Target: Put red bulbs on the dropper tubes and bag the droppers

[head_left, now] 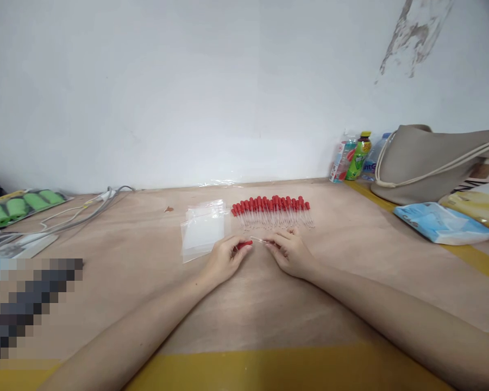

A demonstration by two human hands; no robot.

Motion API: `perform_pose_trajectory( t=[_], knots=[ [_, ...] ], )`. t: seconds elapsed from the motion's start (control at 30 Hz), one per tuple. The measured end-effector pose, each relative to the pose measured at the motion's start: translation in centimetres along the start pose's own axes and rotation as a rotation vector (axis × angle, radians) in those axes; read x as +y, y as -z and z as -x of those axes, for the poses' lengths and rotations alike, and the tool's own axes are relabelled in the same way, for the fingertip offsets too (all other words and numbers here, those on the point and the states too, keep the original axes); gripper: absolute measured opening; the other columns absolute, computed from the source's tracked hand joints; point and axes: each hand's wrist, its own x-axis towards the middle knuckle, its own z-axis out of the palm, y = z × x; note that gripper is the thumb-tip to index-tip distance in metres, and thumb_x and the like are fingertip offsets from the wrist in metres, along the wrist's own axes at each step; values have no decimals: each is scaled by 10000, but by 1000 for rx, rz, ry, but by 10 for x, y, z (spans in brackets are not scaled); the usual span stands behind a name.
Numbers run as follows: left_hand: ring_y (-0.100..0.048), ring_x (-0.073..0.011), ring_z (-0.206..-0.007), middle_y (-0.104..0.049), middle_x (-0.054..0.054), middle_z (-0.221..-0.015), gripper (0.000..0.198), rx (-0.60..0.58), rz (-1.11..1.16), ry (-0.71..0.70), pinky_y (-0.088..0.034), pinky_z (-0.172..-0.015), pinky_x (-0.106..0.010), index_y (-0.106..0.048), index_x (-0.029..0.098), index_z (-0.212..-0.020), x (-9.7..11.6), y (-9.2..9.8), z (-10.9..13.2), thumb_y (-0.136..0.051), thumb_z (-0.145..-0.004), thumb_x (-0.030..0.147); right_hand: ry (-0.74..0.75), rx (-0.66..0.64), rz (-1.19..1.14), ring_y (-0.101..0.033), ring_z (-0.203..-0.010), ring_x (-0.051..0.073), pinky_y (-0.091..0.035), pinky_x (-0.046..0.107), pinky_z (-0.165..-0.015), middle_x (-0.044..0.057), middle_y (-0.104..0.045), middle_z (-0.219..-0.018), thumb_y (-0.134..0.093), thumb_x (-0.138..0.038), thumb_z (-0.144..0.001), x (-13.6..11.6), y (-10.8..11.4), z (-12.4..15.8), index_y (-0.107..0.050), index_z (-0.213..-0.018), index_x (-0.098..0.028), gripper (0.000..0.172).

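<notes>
Over the middle of the table, my left hand [227, 256] is closed on a red rubber bulb [245, 245], whose end shows between thumb and fingers. Facing it, my right hand [290, 253] pinches a thin clear dropper tube [258, 239] that points left toward the bulb. Whether tube and bulb touch, I cannot tell. Just beyond my hands lies a row of droppers [271, 205] with red bulbs at the far side and clear tubes toward me. Left of that row rests a stack of clear zip bags [206, 228], close to my left hand.
Cables [87, 205] and a pack of green rolls [26, 206] lie at the left. Along the right stand a green-labelled bottle [358, 157] and a grey bag [424, 160], with a blue packet [442, 222] before them. A white wall [187, 92] closes off the back.
</notes>
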Motion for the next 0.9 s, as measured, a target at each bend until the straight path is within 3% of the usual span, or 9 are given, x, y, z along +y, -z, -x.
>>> perform_pose_trajectory(
  t=[0.23,0.47,0.7,0.9],
  knots=[
    [-589,-138,-698,-661,-35,-826,202,19,54,63,-473,-651,-258,-621,168,-907,-6,1,0,-488,-846,307,30,-19,0,-534,-661,112,-269,313,-741,34,-641,-835,-440,-221,-850,0,-1,0,-600,-937,-178,187],
    [-596,-133,-709,-666,-19,-806,177,29,78,24,-459,-655,-236,-631,174,-885,-6,0,2,-502,-843,287,107,-61,-14,-534,-676,109,-258,306,-724,21,-639,-793,-467,-233,-851,5,-2,1,-612,-899,-188,160],
    [-584,-116,-738,-651,-8,-823,160,-92,101,-60,-442,-684,-216,-628,187,-892,-7,3,6,-493,-855,264,149,-131,-43,-519,-636,104,-243,309,-703,8,-643,-782,-484,-222,-847,11,3,0,-646,-889,-220,168],
    [-557,-120,-708,-617,-19,-769,192,-171,43,-92,-431,-656,-226,-622,174,-879,-5,2,8,-471,-864,291,178,-103,49,-493,-624,108,-223,308,-686,24,-637,-760,-458,-219,-850,7,5,2,-658,-899,-209,206]
  ],
)
